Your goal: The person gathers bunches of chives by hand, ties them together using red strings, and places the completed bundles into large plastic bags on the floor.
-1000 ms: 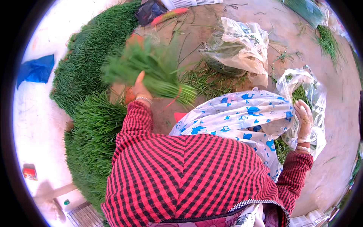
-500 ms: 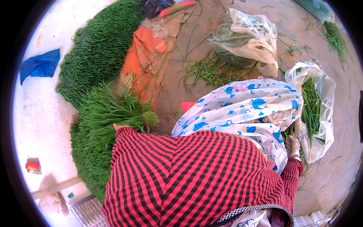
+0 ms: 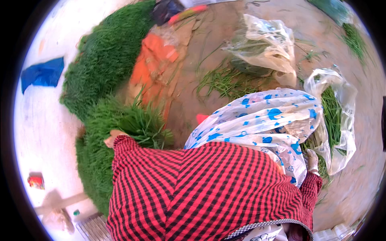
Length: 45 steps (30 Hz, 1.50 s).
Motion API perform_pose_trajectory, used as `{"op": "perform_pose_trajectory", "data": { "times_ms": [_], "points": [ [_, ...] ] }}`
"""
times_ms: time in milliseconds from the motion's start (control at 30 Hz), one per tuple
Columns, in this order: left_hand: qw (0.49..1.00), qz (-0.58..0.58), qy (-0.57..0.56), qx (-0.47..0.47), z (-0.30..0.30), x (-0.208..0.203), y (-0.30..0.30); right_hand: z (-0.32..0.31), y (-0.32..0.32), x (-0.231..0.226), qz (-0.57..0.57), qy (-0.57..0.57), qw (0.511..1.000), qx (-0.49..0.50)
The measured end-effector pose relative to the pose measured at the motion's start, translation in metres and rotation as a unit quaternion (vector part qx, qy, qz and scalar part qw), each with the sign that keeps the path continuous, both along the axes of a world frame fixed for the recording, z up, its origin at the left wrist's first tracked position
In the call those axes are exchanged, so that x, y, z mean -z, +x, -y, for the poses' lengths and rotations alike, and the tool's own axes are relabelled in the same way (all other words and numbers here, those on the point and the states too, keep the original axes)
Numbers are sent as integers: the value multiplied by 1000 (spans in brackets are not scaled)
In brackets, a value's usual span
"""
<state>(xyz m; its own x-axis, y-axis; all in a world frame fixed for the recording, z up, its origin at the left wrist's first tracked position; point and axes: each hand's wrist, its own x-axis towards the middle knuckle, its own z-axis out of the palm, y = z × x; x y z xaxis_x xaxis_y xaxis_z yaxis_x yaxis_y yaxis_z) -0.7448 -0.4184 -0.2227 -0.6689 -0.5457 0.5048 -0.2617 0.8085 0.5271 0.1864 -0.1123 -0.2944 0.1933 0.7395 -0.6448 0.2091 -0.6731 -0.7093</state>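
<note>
My left hand [image 3: 114, 137] rests against the large pile of long, thin green leaves [image 3: 105, 60], beside a loose-ended bunch of greens [image 3: 138, 126]. Its fingers are blurred and partly lost against the leaves, so their grip is unclear. On the right, my right hand [image 3: 311, 160], in what looks like a pale glove, is low between the white cloth with blue prints [image 3: 257, 112] and an open clear plastic bag [image 3: 349, 138]. Long green stalks [image 3: 331, 114] fill that bag. Some greens lie right by the right hand's fingertips, whose hold I cannot make out.
Another plastic bag of greens [image 3: 267, 44] sits farther off, with loose cut stalks [image 3: 225, 82] before it. An orange sheet [image 3: 150, 60] lies along the pile. At the left are a blue plastic piece [image 3: 43, 74] and a small red packet [image 3: 36, 181].
My left hand has moved left across the greens and shows more beyond its sleeve. The bunch beside it has shifted, its leaves now fanning rightward. My right hand stays nearly in place.
</note>
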Motion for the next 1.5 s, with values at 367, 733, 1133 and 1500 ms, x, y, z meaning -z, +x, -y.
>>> {"op": "perform_pose_trajectory", "data": {
  "times_ms": [367, 733, 1133, 1500],
  "points": [
    [491, 190, 186, 830, -498, -35, 182, 91, -42, -93, -87, 431, 867, 235],
    [-93, 106, -95, 985, -496, -122, 582, 550, -94, -2, 187, 269, 435, 839],
    [-225, -18, -362, 905, -446, -131, 651, 443, -96, 129, 87, -47, 642, 760],
    [-298, -34, -320, 899, -346, -169, 809, 440, 5, 162, -47, 86, 444, 890]
  ]
}}
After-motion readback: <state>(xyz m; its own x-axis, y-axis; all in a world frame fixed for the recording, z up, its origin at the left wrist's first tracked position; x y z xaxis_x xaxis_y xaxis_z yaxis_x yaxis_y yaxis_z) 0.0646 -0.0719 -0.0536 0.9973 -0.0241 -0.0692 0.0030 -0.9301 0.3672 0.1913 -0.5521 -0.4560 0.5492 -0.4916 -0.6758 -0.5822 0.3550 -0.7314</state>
